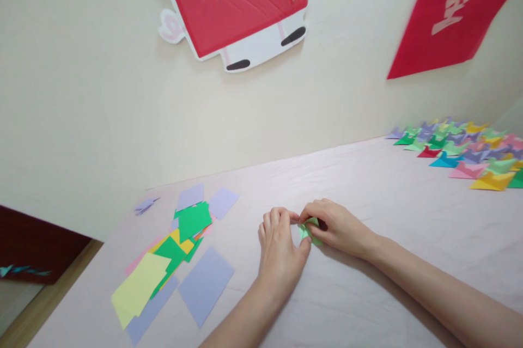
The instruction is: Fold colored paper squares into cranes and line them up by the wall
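A small piece of light green folded paper lies on the pale cloth-covered surface, between my two hands. My left hand rests at its left side, with the thumb and index finger closed in on the paper's edge. From the right, my right hand pinches the same paper between bent fingers and thumb. My fingers hide much of the paper, so its exact folded shape cannot be made out.
Loose coloured paper sheets lie in a spread pile at the left, with a yellow sheet and a green sheet on top. Many folded paper figures stand in rows at the right. A wall rises behind the surface.
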### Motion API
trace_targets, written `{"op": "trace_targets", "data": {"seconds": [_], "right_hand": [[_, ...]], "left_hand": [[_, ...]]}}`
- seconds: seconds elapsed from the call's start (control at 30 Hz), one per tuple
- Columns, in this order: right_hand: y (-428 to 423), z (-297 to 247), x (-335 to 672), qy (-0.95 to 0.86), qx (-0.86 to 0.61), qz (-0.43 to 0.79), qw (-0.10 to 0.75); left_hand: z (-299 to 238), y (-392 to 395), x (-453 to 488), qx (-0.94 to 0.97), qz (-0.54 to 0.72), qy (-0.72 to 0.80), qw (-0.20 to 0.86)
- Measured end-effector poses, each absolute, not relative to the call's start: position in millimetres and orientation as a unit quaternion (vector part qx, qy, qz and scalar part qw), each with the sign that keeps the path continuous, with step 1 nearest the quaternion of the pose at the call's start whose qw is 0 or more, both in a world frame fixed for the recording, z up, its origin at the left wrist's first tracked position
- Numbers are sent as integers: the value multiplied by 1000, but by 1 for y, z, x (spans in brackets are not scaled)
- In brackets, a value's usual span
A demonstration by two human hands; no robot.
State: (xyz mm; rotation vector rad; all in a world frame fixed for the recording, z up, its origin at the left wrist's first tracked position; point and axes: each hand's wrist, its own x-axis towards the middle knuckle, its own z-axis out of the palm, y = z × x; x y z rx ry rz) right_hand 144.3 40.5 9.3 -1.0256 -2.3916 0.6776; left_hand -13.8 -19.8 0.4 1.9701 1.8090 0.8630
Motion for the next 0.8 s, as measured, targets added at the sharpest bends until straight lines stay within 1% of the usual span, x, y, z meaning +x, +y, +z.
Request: {"op": "trace_targets", "data": {"seconds": [0.23,0.33,0.4,0.5,0.6,0.8], "right_hand": [[41,7,151,-867,-332,278,247],[42,9,153,-869,-318,282,253],[42,9,153,-871,-314,282,250],[43,9,154,-865,-319,293,252],[43,7,154,-861,-319,303,254],[40,5,156,-847,-365,288,257]], "left_hand": [[1,-21,-15,700,293,632,160],[3,-24,-16,720,265,626,141],[6,-29,-15,749,224,615,104],[5,-41,-14,804,162,572,8],[-3,-52,-12,838,132,524,-72],[-10,-57,-11,846,104,510,-113]]}}
